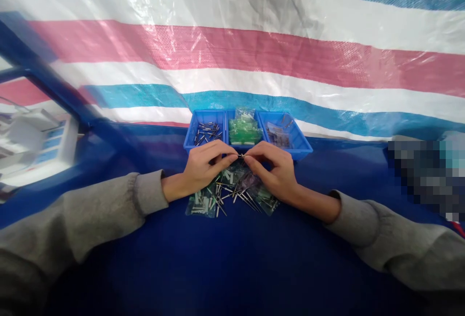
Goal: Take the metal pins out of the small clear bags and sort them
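Observation:
My left hand [208, 165] and my right hand [275, 167] meet at the middle of the view, each pinching one end of a small metal part [241, 156]. The part lies level between the fingertips; its details are too small to tell. Below the hands, several thin metal rods [250, 200] are scattered on the blue table [232, 267]. Among them lie clear plastic bags with small pale pieces, one bag [202, 203] at the left of the pile and another [268, 202] at the right, partly beneath my right hand.
Three blue bins stand behind the hands: the left bin [188, 137] holds metal rods, the middle one green packets [244, 131], the right bin [302, 145] clear bags. A striped sheet [232, 49] hangs behind. A blue frame [47, 59] stands left, a blurred dark object right.

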A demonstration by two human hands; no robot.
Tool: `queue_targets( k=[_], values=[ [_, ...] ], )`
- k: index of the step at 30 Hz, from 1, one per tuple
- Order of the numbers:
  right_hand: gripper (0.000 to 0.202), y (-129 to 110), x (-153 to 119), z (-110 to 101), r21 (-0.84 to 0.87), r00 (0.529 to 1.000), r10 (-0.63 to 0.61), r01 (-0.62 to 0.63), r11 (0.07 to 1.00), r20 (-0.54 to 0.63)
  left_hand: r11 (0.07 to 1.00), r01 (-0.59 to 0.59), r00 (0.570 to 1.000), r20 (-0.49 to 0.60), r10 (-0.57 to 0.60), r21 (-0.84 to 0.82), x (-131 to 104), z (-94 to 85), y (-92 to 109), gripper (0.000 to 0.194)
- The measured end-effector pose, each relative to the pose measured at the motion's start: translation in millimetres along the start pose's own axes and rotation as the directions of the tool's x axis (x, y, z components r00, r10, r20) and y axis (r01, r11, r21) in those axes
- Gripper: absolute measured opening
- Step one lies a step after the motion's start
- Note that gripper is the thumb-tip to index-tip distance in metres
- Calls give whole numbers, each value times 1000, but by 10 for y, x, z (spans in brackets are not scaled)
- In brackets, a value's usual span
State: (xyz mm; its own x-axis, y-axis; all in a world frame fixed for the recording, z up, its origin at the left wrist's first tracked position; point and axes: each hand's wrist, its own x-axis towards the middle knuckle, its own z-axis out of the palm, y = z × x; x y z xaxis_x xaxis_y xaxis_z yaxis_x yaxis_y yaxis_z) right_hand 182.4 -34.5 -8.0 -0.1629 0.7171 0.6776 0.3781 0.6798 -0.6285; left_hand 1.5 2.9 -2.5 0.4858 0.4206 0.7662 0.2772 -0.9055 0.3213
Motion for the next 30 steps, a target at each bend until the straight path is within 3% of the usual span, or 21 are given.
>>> queue_targets(
  k=[11,17,21,30],
  values=[
    [15,31,9,19,-37,998,-12,14,999,60,999,-37,997,-67,36,-23,-13,-5,9,11],
    [19,29,11,23,-24,998,64,-63,998,24,976,124,989,-60,-136,-181,-49,10,9,18],
    [19,27,4,20,-24,997,72,-72,997,14,945,150,985,-36,-168,-292,-67,23,-1,20],
    [18,27,13,15,-27,999,47,-46,999,16,976,160,986,-20,-165,-145,-50,13,-15,24]
  ],
)
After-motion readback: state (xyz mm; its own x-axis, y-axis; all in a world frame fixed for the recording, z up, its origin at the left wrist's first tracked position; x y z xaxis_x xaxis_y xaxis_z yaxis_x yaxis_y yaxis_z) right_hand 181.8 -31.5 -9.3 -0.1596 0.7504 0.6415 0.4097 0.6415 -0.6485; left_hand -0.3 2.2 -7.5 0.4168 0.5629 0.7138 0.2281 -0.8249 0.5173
